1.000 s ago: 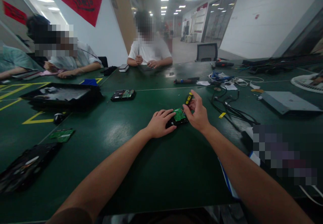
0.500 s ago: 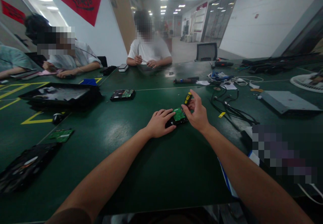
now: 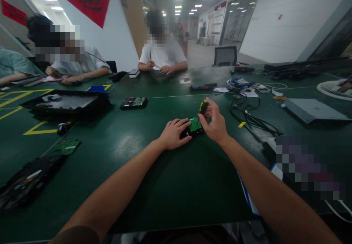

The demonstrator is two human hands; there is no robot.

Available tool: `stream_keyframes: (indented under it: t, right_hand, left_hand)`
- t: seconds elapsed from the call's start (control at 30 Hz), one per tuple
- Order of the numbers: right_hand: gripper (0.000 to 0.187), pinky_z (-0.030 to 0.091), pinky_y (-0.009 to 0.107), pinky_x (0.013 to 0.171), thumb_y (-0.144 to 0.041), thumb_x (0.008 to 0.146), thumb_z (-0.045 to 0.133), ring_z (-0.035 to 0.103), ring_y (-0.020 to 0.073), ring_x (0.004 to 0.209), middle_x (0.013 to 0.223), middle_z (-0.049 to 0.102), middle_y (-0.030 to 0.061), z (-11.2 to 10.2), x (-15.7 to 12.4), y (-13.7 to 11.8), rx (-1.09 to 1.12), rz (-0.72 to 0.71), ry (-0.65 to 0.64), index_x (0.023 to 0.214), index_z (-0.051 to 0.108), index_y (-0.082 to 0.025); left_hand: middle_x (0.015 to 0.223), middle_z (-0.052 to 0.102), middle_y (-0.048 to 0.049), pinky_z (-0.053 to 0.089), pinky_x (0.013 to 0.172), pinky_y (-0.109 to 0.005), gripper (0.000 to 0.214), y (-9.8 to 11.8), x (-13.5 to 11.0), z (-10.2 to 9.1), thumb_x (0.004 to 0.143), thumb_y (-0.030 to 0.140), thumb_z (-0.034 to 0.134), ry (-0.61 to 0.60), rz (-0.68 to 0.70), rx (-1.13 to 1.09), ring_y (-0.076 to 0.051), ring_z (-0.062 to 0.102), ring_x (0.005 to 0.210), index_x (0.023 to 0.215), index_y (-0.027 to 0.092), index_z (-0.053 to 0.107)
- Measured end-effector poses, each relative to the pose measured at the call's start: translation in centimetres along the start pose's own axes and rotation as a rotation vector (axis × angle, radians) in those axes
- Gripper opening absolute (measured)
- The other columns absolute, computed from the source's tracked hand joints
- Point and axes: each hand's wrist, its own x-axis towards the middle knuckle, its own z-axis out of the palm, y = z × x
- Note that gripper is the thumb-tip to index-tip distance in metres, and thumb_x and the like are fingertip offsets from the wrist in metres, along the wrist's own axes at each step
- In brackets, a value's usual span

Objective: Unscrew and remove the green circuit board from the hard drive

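A black hard drive (image 3: 187,132) with a green circuit board (image 3: 195,124) facing up lies on the dark green table. My left hand (image 3: 176,134) grips its left part, fingers over the top and thumb along the near side. My right hand (image 3: 215,122) holds a screwdriver (image 3: 203,106) with a black-and-yellow handle upright, fingers closed round it, over the right end of the board. The screwdriver's tip is too small to make out.
Another drive (image 3: 134,103) lies farther left, near a black tray (image 3: 66,103). At left are a loose green board (image 3: 66,147) and a black casing (image 3: 30,181). Black cables (image 3: 253,117) and a flat metal box (image 3: 316,111) lie at right. Co-workers (image 3: 163,55) sit across the table.
The screwdriver's handle has turned in my right hand, and its yellow marks show differently. My left hand and the hard drive have stayed in place.
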Motion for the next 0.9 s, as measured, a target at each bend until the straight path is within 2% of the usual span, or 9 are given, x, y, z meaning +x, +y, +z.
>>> stream_keyframes:
  t: [0.13, 0.27, 0.33, 0.53, 0.73, 0.9]
  right_hand:
    - [0.068, 0.065, 0.051, 0.086, -0.035, 0.094, 0.064, 0.071, 0.0266, 0.095, 0.132, 0.064, 0.0100, 0.04, 0.02, 0.16, -0.069, -0.051, 0.031, 0.156, 0.035, -0.034]
    - [0.066, 0.064, 0.049, 0.091, -0.032, 0.098, 0.057, 0.072, 0.0260, 0.102, 0.137, 0.062, 0.0105, 0.05, 0.09, 0.15, -0.019, -0.034, 0.024, 0.158, 0.029, -0.032]
    - [0.065, 0.064, 0.047, 0.092, -0.031, 0.099, 0.056, 0.073, 0.0249, 0.101, 0.136, 0.062, 0.0110, 0.06, 0.12, 0.19, -0.001, -0.025, 0.033, 0.158, 0.028, -0.031]
    - [0.063, 0.066, 0.048, 0.084, -0.034, 0.094, 0.065, 0.071, 0.0251, 0.093, 0.130, 0.063, 0.0109, 0.05, 0.10, 0.28, -0.098, -0.068, 0.085, 0.152, 0.040, -0.030]
    - [0.064, 0.063, 0.047, 0.091, -0.026, 0.099, 0.055, 0.071, 0.0247, 0.101, 0.134, 0.062, 0.0108, 0.07, 0.08, -0.01, -0.052, -0.066, 0.028, 0.158, 0.030, -0.030]
    - [0.067, 0.064, 0.051, 0.084, -0.032, 0.095, 0.062, 0.068, 0.0262, 0.094, 0.130, 0.060, 0.0114, 0.01, 0.08, -0.05, -0.140, -0.083, 0.069, 0.156, 0.035, -0.032]
  left_hand:
    - [0.164, 0.039, -0.0037, 0.031, 0.115, -0.058, 0.075, -0.07, 0.01, 0.03, 0.092, 0.063, 0.054, -0.007, 0.004, -0.008, -0.037, 0.037, 0.144, 0.159, 0.031, 0.037]
    - [0.164, 0.039, -0.0039, 0.031, 0.115, -0.057, 0.076, -0.03, 0.00, -0.03, 0.092, 0.062, 0.056, -0.011, 0.003, -0.013, -0.037, 0.037, 0.143, 0.158, 0.031, 0.038]
    - [0.163, 0.039, -0.0039, 0.031, 0.115, -0.058, 0.075, 0.00, -0.02, -0.04, 0.092, 0.062, 0.056, -0.011, 0.001, -0.013, -0.038, 0.038, 0.143, 0.158, 0.031, 0.038]
    - [0.163, 0.039, -0.0040, 0.031, 0.115, -0.058, 0.075, -0.10, -0.06, 0.02, 0.092, 0.062, 0.056, -0.007, 0.005, -0.010, -0.038, 0.037, 0.143, 0.158, 0.031, 0.038]
    - [0.163, 0.040, -0.0033, 0.032, 0.114, -0.057, 0.075, -0.15, -0.06, 0.12, 0.092, 0.062, 0.056, 0.004, 0.006, -0.004, -0.037, 0.038, 0.143, 0.158, 0.032, 0.039]
    - [0.163, 0.040, -0.0040, 0.032, 0.115, -0.057, 0.075, -0.15, -0.03, 0.19, 0.092, 0.063, 0.055, 0.008, 0.010, -0.001, -0.037, 0.038, 0.142, 0.158, 0.031, 0.039]
